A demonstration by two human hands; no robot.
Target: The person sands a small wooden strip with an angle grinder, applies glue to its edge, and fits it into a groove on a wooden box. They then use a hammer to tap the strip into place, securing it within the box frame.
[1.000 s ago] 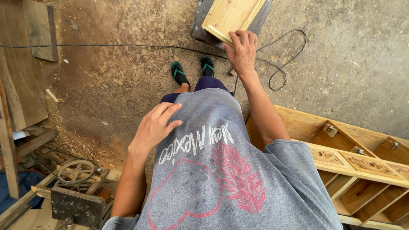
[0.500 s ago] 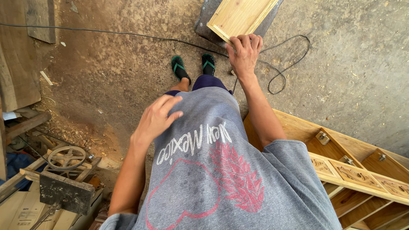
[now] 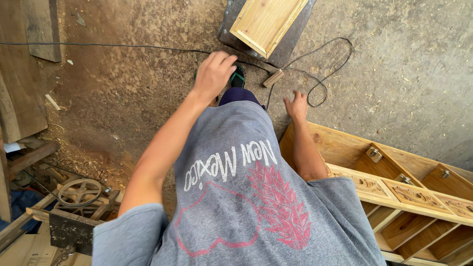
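Note:
My left hand [image 3: 214, 74] reaches forward over the dirt floor, fingers loosely bent, holding nothing. It hovers above my foot in a green sandal [image 3: 238, 77]. My right hand [image 3: 297, 104] hangs lower with its fingers spread and empty, just above the corner of a carved wooden cabinet frame [image 3: 394, 184]. A pale wooden panel [image 3: 266, 22] lies on a dark slab [image 3: 291, 45] ahead of both hands. Between the hands lies a small wooden block [image 3: 273, 78]. My grey printed shirt fills the lower middle.
A black cable [image 3: 337, 64] loops on the concrete floor beside the slab and runs off to the left. Old planks [image 3: 19, 98] lean at the left. A rusty machine with a spoked wheel [image 3: 79, 192] sits at lower left amid sawdust.
My right hand has left the wooden panel and dropped down toward the cabinet frame. My left hand has lifted off my shirt and swung forward.

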